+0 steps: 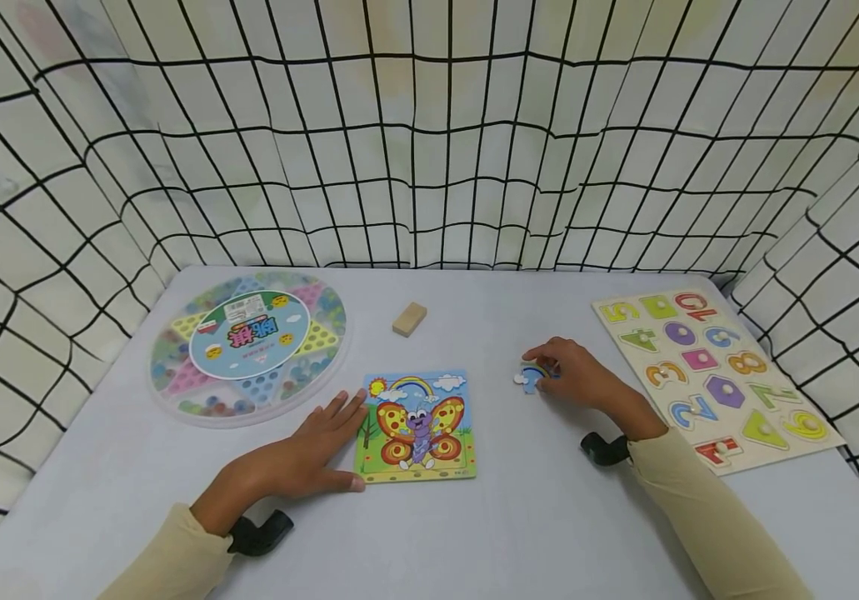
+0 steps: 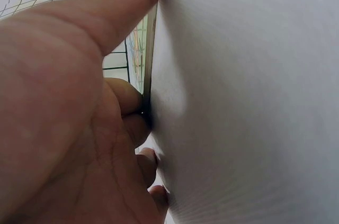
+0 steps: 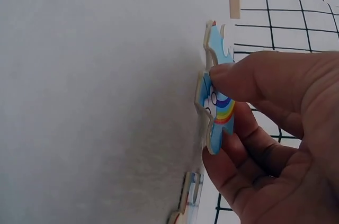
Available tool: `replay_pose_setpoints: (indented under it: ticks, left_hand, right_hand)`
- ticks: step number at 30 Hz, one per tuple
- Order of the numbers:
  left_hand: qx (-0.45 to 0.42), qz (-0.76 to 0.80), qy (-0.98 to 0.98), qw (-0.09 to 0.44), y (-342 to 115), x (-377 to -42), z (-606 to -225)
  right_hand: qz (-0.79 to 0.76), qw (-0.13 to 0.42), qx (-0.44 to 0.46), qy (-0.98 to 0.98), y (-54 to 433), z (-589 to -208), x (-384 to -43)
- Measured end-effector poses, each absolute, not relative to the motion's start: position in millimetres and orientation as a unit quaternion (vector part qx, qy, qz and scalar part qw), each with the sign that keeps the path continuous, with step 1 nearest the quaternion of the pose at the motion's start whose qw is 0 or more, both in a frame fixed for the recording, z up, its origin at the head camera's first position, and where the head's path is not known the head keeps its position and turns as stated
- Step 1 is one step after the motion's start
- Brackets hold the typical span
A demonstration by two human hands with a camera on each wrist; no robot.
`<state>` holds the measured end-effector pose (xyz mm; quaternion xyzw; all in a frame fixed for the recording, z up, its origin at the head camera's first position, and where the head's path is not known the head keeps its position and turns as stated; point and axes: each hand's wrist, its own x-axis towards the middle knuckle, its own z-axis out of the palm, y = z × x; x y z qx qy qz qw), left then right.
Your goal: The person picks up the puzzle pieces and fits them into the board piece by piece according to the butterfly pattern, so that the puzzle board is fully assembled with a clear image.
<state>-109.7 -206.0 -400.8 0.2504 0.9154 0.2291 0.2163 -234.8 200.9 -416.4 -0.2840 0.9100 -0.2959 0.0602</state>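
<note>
A square butterfly picture puzzle (image 1: 417,433) lies flat near the middle of the white table. My left hand (image 1: 307,457) rests on the table at its left side, fingers and thumb outstretched, with fingertips at its edge; the left wrist view shows the board's thin side (image 2: 151,49) by the fingers. To the right of the puzzle, my right hand (image 1: 579,377) pinches a blue jigsaw piece (image 3: 220,105) with a rainbow on it, between thumb and fingers. Just beyond it in the right wrist view is another light blue piece (image 3: 214,41). The hand partly covers the pieces in the head view.
A round clear case (image 1: 249,346) with a star-shaped board and coloured marbles lies at the left. A small wooden block (image 1: 410,319) lies behind the puzzle. At the right is a board of numbers and shapes (image 1: 714,375). Black netting (image 1: 429,129) rises around the table's back and sides.
</note>
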Motion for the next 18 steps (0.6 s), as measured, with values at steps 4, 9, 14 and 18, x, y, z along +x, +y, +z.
replay_pose_setpoints:
  ticks: [4,9,14,18]
  left_hand:
    - [0.255,0.233,0.914,0.213,-206.6,-109.5,-400.2]
    - [0.252,0.237,0.913,0.214,-206.4,-108.9,-399.9]
    - [0.25,0.242,0.912,0.218,-206.2,-107.8,-399.0]
    - [0.25,0.242,0.912,0.216,-205.9,-107.9,-398.2]
  right_hand:
    - [-0.298,0.065,-0.267,0.914,201.6,-415.3,-232.8]
    - [-0.307,0.065,-0.263,0.912,201.6,-413.2,-230.8]
    - [-0.315,0.075,-0.256,0.911,202.2,-410.7,-230.0]
    - [-0.324,0.082,-0.252,0.908,202.6,-409.2,-230.6]
